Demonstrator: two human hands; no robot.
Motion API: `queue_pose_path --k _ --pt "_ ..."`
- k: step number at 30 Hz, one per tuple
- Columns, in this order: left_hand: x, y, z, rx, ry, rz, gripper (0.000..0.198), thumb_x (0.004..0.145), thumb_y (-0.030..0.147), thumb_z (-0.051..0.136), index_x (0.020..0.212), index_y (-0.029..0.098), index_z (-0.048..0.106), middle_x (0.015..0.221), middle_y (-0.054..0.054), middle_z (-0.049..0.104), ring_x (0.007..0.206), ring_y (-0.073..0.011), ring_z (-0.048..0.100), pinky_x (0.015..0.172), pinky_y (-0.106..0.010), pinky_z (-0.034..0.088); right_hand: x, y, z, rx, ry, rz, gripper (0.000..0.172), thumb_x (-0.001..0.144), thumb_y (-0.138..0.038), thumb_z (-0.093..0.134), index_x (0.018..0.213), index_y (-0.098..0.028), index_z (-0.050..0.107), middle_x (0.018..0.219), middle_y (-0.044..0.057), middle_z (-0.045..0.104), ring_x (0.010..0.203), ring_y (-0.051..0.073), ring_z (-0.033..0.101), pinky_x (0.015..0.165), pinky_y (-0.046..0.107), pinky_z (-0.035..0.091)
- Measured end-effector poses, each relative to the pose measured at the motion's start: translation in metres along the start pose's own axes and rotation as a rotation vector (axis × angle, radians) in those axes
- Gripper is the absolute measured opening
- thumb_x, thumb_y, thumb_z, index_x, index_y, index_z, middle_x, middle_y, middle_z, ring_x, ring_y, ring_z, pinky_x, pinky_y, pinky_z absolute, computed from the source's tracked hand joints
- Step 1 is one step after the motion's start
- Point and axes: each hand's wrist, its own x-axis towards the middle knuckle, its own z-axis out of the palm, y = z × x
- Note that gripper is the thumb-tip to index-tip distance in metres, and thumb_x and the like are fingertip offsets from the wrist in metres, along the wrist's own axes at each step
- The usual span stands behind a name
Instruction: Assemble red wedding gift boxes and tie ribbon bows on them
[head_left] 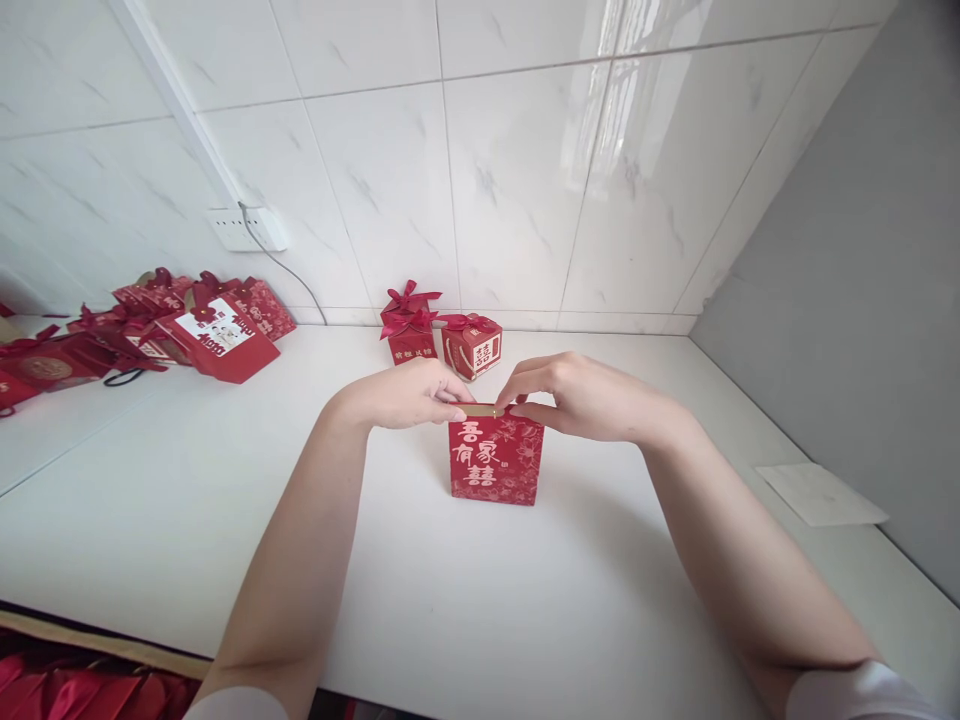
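Observation:
A red paper gift bag (495, 460) with white Chinese characters and a pale flower print stands upright on the white table (420, 600). My left hand (409, 395) pinches the left part of its top edge, thumb on the near side. At the right part of that edge, my right hand (577, 395) grips with thumb and fingers. Between the two hands a gold-coloured strip (481, 410) shows along the top. Whatever is inside the bag is hidden from me.
Behind the bag stand red ribboned boxes (409, 325) and a small red box with a cord handle (472, 348). Several red boxes and bags (217, 335) are heaped at the left. White paper (821, 493) lies right. A socket (246, 229) with a cable is on the tiled wall.

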Motion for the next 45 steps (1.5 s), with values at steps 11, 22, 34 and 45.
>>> queue_pose_path --k 11,22,34,45 --pt "-0.002 -0.002 0.001 -0.065 0.021 -0.001 0.023 0.076 0.028 0.056 0.089 0.019 0.073 0.068 0.0 0.057 0.061 -0.0124 0.048 0.054 -0.025 0.035 0.004 -0.009 0.005 -0.095 -0.029 0.051 0.009 0.088 -0.019 0.053 0.091 -0.022 0.062 0.083 0.001 0.066 0.063 0.014 0.053 0.056 0.026 0.033" --pt "0.0 -0.005 0.002 -0.057 0.064 -0.029 0.029 0.075 0.027 0.058 0.055 0.019 0.038 0.056 0.003 0.026 0.05 -0.0094 0.022 0.05 -0.03 0.018 0.022 -0.003 0.032 -0.5 0.143 -0.045 0.015 0.094 -0.02 0.046 0.08 -0.019 0.05 0.076 0.003 0.056 0.063 0.016 0.046 0.064 0.029 0.032" --pt "-0.002 -0.004 0.003 0.01 0.105 -0.019 0.025 0.077 0.035 0.06 0.06 0.017 0.054 0.057 0.001 0.041 0.05 -0.0102 0.034 0.049 -0.029 0.027 0.023 -0.001 0.034 -0.627 0.137 -0.099 0.029 0.098 -0.023 0.042 0.075 -0.015 0.057 0.08 0.007 0.06 0.069 0.018 0.052 0.066 0.032 0.032" --pt "0.003 0.006 0.009 0.074 0.169 -0.012 0.023 0.077 0.041 0.06 0.075 0.019 0.062 0.079 -0.002 0.065 0.071 -0.0167 0.058 0.059 -0.026 0.039 0.019 -0.004 0.029 -0.397 0.13 -0.063 0.005 0.09 -0.015 0.051 0.087 -0.019 0.052 0.077 0.001 0.059 0.064 0.014 0.047 0.062 0.027 0.032"
